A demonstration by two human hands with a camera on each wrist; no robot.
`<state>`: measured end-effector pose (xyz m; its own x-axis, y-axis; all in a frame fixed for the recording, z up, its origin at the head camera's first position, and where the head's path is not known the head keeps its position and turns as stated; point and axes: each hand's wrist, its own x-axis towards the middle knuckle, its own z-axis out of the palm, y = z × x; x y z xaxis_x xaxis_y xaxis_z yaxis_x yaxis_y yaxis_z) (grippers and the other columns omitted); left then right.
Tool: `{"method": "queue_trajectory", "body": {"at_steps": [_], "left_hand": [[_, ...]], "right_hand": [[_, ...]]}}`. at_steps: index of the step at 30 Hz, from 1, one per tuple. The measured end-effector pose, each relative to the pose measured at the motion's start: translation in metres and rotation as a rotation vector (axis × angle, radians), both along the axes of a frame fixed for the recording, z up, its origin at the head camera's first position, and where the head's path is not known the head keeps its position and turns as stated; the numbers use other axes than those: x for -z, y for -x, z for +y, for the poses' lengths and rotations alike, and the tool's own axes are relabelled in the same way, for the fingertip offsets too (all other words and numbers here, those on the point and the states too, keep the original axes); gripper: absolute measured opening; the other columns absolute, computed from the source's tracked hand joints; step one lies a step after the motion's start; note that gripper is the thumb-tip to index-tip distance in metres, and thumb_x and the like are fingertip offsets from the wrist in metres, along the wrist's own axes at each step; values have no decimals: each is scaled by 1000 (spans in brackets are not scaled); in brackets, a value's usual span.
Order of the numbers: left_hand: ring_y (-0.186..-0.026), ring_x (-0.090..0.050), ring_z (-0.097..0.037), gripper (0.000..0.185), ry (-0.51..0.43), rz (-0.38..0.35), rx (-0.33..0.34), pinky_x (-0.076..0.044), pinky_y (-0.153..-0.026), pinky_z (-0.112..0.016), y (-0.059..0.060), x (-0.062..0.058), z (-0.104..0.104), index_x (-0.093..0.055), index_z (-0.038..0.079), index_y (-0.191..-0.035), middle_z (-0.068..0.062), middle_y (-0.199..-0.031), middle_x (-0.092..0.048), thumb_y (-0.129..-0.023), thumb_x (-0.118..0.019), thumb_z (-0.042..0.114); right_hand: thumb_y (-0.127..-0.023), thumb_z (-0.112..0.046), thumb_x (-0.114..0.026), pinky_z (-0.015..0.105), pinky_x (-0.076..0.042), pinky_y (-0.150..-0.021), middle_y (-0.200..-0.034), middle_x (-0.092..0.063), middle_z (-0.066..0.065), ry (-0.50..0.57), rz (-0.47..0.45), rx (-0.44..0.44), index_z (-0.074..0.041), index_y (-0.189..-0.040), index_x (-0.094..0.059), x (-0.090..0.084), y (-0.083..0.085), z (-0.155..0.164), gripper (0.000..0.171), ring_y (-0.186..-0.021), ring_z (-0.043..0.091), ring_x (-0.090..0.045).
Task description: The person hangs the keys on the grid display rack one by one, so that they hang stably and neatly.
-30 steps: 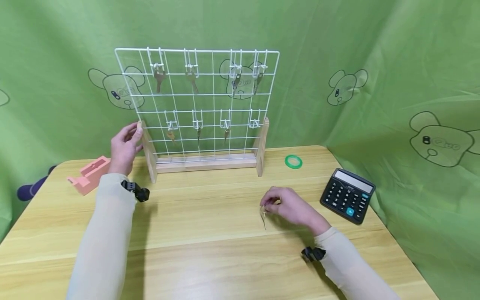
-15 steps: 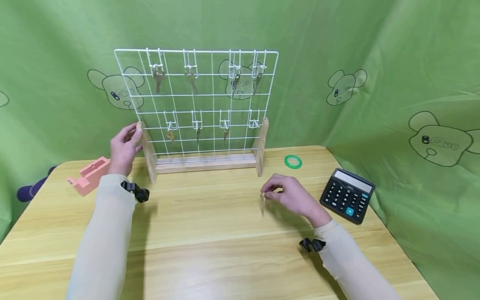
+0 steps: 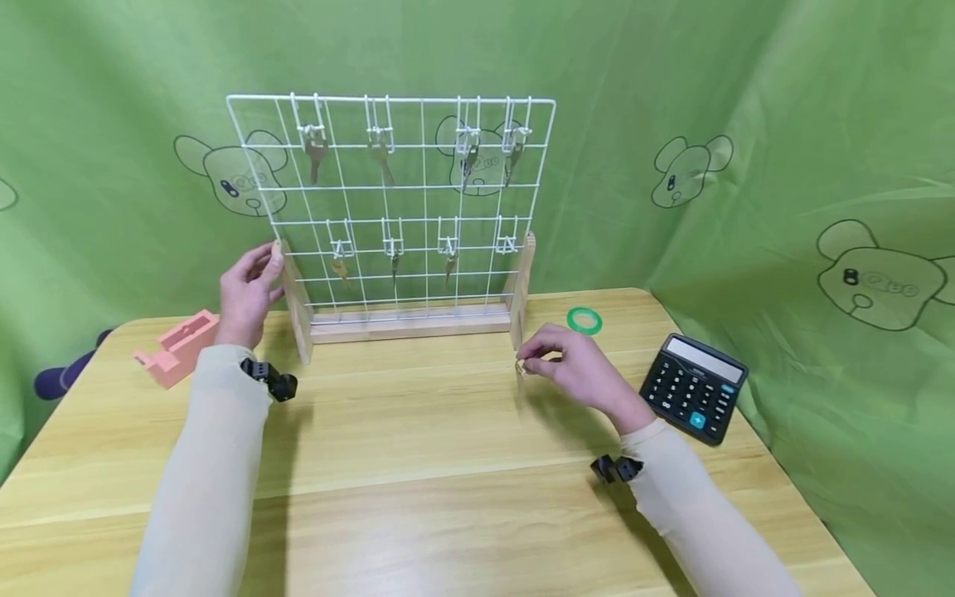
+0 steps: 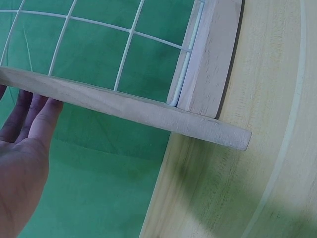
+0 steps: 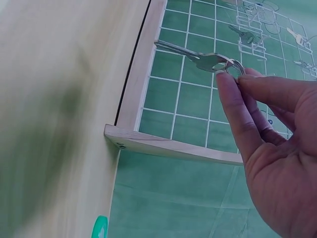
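A white wire grid rack stands on wooden feet at the back of the table. Keys hang from its upper row of hooks and from most of the lower row; the lower right hook bears none. My left hand grips the rack's left wooden post, thumb in front, other fingers behind it. In front of the rack's right foot, my right hand pinches the ring of some keys between thumb and forefinger. The right wrist view shows these keys hanging from the fingertips, apart from the grid.
A pink tape dispenser sits left of the rack. Right of it lie a green tape roll and a black calculator. Green curtains hang behind the table and along its right side.
My right hand has risen and moved away from me toward the rack's right foot, carrying the keys. The left hand stays on the post.
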<state>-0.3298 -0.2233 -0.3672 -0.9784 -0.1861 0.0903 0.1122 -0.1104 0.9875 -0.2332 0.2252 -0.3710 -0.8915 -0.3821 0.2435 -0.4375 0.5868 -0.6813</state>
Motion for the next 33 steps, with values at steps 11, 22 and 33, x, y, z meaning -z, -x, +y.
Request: {"method": "queue_trajectory", "body": {"at_steps": [11, 22, 33], "left_hand": [[-127, -46, -27, 52, 9, 5, 2, -47, -104, -33, 0, 0, 1, -49, 15, -144, -11, -142, -46, -95, -63, 28], [-128, -46, -27, 53, -4, 4, 3, -47, -104, -32, 0, -1, 2, -49, 15, -144, -12, -143, -45, -95, -63, 29], [-129, -45, -28, 53, -1, 4, 0, -46, -105, -34, 0, 1, 1, -48, 14, -144, -12, -143, -45, -95, -63, 29]], "right_hand": [[-88, 1, -70, 36, -59, -86, -98, -67, 3, 10, 20, 65, -4, -99, -73, -14, 12, -2, 12, -93, 21, -64], [-89, 1, -71, 27, -59, -83, -98, -65, 4, 160, 113, 150, -4, -100, -73, -29, 22, -9, 12, -92, 20, -63], [-89, 3, -69, 27, -58, -86, -99, -65, 5, 174, 126, 173, -2, -101, -73, -36, 30, -12, 13, -93, 20, -63]]}}
